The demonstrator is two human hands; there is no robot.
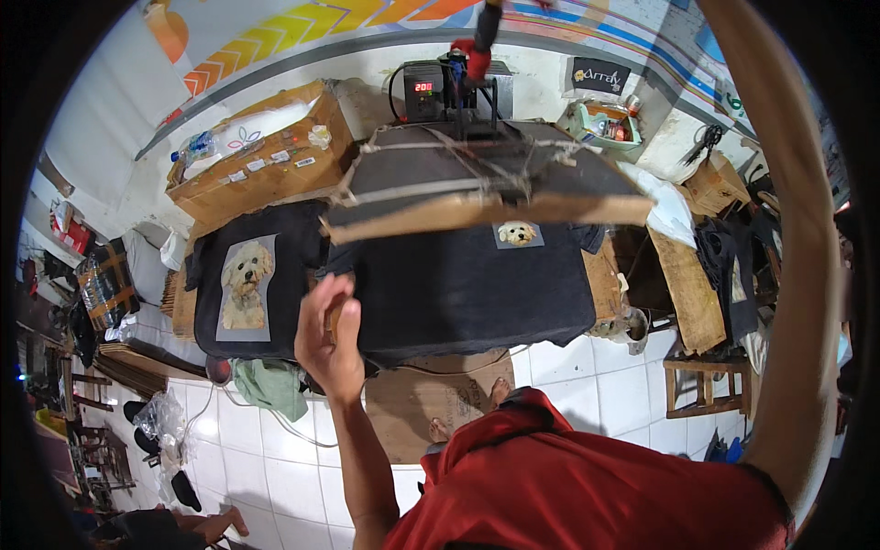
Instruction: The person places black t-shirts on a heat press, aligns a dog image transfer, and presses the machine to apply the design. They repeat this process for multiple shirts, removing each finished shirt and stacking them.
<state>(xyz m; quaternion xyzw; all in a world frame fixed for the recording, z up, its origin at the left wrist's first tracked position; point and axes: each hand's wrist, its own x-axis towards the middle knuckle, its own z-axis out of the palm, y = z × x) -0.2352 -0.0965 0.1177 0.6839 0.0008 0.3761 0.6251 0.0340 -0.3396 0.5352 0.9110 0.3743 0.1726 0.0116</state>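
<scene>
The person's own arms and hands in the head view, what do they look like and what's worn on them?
Both forearms are bare, with no long sleeves, gloves, watch or bands visible. The left hand shows bare fingers without rings that I can make out. The right arm rises along the picture's right side; the right hand is hidden at the top edge. The person wears a red short-sleeved shirt.

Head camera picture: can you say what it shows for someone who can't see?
A person's left hand touches a black T-shirt on a heat press. Their right arm reaches up to its red handle. Another black dog-print shirt lies left.
</scene>
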